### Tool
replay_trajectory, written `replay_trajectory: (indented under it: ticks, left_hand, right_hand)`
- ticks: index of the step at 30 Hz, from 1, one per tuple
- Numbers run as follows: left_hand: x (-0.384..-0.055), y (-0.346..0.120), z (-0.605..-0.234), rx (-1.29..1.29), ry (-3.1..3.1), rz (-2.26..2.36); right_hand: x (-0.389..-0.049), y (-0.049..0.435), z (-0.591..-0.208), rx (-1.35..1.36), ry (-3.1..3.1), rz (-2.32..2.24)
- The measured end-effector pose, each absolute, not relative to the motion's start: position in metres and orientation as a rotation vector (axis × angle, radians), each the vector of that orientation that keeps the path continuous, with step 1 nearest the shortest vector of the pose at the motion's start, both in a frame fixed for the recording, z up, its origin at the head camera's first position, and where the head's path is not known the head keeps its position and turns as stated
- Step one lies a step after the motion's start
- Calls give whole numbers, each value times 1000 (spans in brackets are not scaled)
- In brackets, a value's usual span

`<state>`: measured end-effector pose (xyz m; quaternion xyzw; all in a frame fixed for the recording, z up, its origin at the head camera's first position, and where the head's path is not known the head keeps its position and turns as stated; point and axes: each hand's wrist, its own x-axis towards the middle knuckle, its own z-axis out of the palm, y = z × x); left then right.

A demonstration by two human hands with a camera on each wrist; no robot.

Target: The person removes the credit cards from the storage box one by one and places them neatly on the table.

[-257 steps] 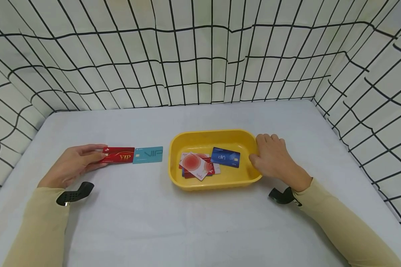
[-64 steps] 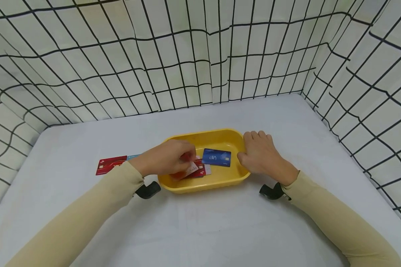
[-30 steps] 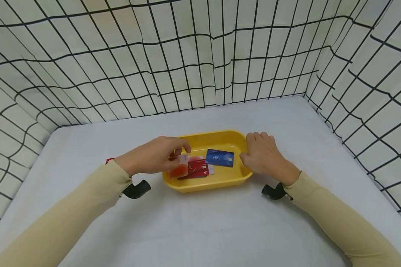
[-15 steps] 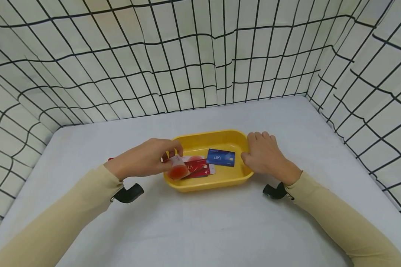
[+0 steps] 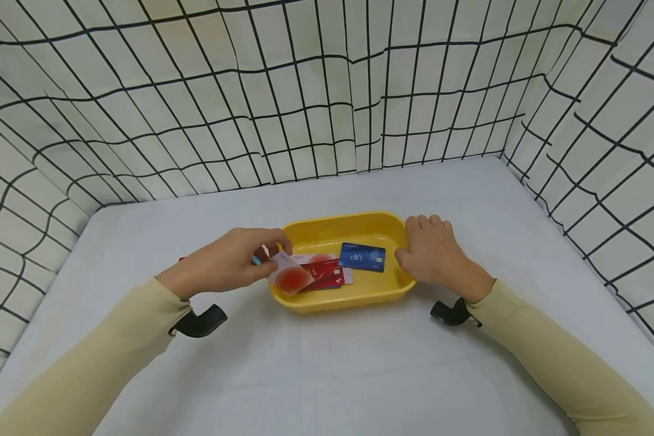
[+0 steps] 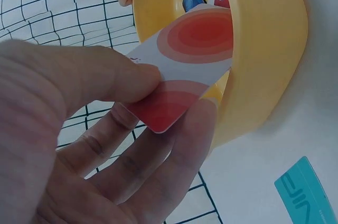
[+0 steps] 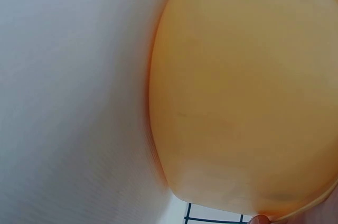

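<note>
My left hand point(image 5: 223, 260) pinches a white card with red circles point(image 5: 292, 279) between thumb and fingers, tilted over the left end of a yellow tray point(image 5: 354, 297). In the left wrist view the thumb lies on the card's printed face. My right hand point(image 5: 438, 257) grips the tray's right rim, thumb on the inner side. Inside the tray lie a blue VIP card point(image 5: 362, 257) and a small overlapping pile with a red card point(image 5: 327, 275) on it. A teal VIP card point(image 6: 306, 195) rests on the table left of the tray, mostly hidden by my left hand in the head view.
A sliver of a red card point(image 5: 182, 259) shows behind my left wrist. White cloth point(image 5: 327, 369) covers the table. Black wire grid point(image 5: 305, 115) over pale cloth rises at the back and both sides.
My left hand let go of the red VIP card beside the teal one, reached into the tray and picked up the white card, then drew it left. My right hand stayed on the rim.
</note>
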<state>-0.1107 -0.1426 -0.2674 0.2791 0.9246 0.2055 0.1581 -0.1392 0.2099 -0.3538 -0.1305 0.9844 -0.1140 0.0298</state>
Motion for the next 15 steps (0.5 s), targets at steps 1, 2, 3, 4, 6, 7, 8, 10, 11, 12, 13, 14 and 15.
replay_trajectory:
  ticks: [1, 2, 3, 4, 6, 7, 8, 10, 11, 12, 13, 14, 15]
  left_hand:
    - [-110, -143, -268, 793, 2645, 595]
    - [-110, -144, -268, 784, 2648, 599]
    - [-110, -144, -268, 783, 2649, 605]
    - [-109, -145, -269, 784, 2651, 613]
    - [-108, -146, -270, 775, 2661, 628]
    - [-108, -146, -271, 776, 2665, 638]
    - [-107, -146, -271, 772, 2672, 642]
    - [-106, -147, -273, 768, 2692, 648]
    - [-106, -147, -273, 763, 2704, 649]
    - [-105, -147, -273, 761, 2715, 652]
    - [-105, -148, -274, 761, 2725, 655]
    - [-105, -148, -274, 757, 2738, 652]
    - [-105, -148, -274, 758, 2748, 654]
  right_hand:
    - [-139, 210, -354, -403, 3036, -351]
    - [-139, 210, -354, -403, 3036, -350]
    - [-139, 209, -354, -401, 3035, -349]
    - [-139, 209, -354, -399, 3035, -347]
    - [-138, 209, -354, -396, 3033, -348]
    - [-138, 209, -353, -394, 3031, -350]
    - [-138, 209, -353, -393, 3031, -350]
    - [-138, 209, -353, -391, 3030, -355]
    - [-138, 209, -353, -391, 3030, -357]
    - [-138, 209, -353, -390, 3030, -358]
    - [-138, 209, -353, -390, 3030, -360]
    - [-138, 209, -353, -390, 3030, -360]
    - [-137, 209, -353, -390, 3030, -361]
